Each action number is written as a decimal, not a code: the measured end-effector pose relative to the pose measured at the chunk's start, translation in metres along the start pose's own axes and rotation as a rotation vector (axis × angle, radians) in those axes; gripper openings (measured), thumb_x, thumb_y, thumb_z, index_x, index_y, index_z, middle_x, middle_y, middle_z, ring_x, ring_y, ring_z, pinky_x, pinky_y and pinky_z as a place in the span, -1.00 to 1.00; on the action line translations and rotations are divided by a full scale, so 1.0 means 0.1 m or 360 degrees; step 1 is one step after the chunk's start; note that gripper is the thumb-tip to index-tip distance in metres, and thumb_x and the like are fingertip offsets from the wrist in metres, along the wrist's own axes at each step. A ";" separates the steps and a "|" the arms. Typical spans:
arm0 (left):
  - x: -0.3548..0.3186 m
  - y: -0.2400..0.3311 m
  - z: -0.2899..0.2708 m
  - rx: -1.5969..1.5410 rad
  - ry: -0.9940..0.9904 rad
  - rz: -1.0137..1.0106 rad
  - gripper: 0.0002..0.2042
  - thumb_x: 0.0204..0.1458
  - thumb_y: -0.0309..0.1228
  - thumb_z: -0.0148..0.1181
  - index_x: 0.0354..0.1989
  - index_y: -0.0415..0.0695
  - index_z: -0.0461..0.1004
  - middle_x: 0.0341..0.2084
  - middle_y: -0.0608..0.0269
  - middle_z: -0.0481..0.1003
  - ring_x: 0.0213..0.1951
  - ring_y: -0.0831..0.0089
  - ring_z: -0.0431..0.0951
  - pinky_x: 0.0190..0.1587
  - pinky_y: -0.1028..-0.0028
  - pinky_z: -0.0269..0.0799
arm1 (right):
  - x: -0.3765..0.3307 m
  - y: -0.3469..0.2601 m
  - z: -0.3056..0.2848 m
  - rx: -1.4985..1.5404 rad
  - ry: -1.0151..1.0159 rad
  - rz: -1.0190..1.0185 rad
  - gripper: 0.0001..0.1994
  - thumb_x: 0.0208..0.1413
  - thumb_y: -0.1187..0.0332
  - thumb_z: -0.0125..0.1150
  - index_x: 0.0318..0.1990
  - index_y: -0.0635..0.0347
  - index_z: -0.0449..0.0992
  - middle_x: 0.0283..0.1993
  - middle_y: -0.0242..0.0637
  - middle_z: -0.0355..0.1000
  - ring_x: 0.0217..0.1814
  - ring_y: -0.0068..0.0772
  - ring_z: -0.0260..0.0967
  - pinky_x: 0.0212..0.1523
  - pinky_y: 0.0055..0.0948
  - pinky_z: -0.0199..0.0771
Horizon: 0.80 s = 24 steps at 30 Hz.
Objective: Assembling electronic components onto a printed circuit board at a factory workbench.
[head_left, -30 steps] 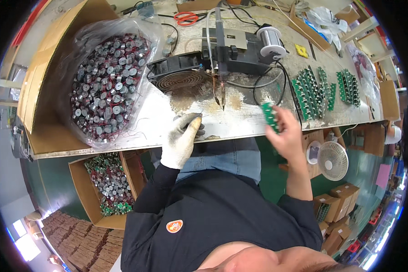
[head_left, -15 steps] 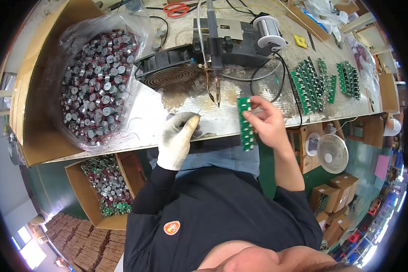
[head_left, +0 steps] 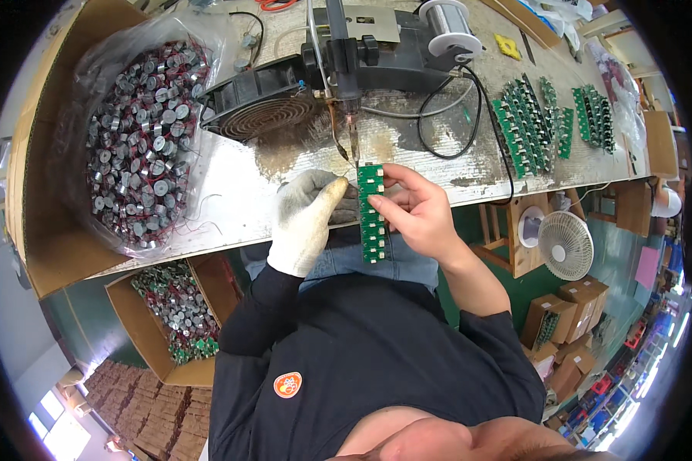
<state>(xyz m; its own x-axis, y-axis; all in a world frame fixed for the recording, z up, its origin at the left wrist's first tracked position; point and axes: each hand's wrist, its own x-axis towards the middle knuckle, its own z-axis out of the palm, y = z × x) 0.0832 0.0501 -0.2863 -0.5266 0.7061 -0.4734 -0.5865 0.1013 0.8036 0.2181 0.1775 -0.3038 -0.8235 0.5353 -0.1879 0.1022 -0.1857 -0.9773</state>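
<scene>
My right hand (head_left: pixel 417 210) is bare and pinches a green circuit board strip (head_left: pixel 373 223) between thumb and fingers. The strip stands lengthwise away from me, with pale components along it. Its far end is just below the tip of an upright soldering iron (head_left: pixel 353 134); I cannot tell whether they touch. My left hand (head_left: pixel 307 215), in a whitish glove with a stained thumb, is closed in a pinch beside the strip's left edge. A thin wire end showed at those fingertips a moment ago; the fingers now mostly hide what they hold.
A bagged heap of small round metal parts with red wires (head_left: pixel 146 146) fills a carton at left. A black fan (head_left: pixel 261 115) and solder spool (head_left: pixel 447 29) flank the iron. More green boards (head_left: pixel 523 127) lie at right. Below the bench edge is another carton (head_left: pixel 173 323).
My right hand has brought the board strip left, under the iron's tip and against my left fingers. My left hand has shifted slightly. The view has moved a little.
</scene>
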 end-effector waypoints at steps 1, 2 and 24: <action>0.00 0.00 -0.01 -0.0001 0.0003 -0.0005 -0.80 0.16 -0.40 0.11 -0.22 -0.32 0.40 -0.34 0.12 0.51 -0.37 0.43 0.57 -0.26 0.46 0.56 | 0.00 0.00 0.00 -0.0030 0.0003 -0.0045 -0.60 0.06 0.55 0.24 0.06 0.43 0.34 -0.20 -0.30 0.42 -0.50 -0.75 0.37 -0.50 -0.71 0.27; 0.01 0.00 -0.02 -0.0019 -0.0003 -0.0027 -0.80 0.16 -0.39 0.11 -0.22 -0.32 0.40 -0.33 0.12 0.51 -0.36 0.43 0.57 -0.26 0.46 0.55 | 0.00 0.01 0.00 -0.0029 0.0002 -0.0040 -0.60 0.06 0.55 0.24 0.06 0.43 0.34 -0.20 -0.30 0.42 -0.50 -0.75 0.37 -0.50 -0.71 0.27; 0.03 0.07 0.01 -0.0020 0.0011 0.0015 -0.78 0.16 -0.35 0.13 -0.19 -0.27 0.38 -0.35 0.14 0.52 -0.36 0.46 0.57 -0.32 0.49 0.54 | 0.04 -0.05 0.07 -0.0016 0.0034 -0.0137 -0.63 0.08 0.55 0.20 0.06 0.40 0.35 -0.19 -0.33 0.42 -0.53 -0.80 0.35 -0.58 -0.74 0.19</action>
<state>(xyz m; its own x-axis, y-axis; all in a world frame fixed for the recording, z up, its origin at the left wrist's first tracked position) 0.0781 0.0538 -0.2813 -0.5366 0.7020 -0.4683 -0.5891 0.0857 0.8035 0.2107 0.1751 -0.2985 -0.8176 0.5662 -0.1052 0.0376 -0.1300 -0.9908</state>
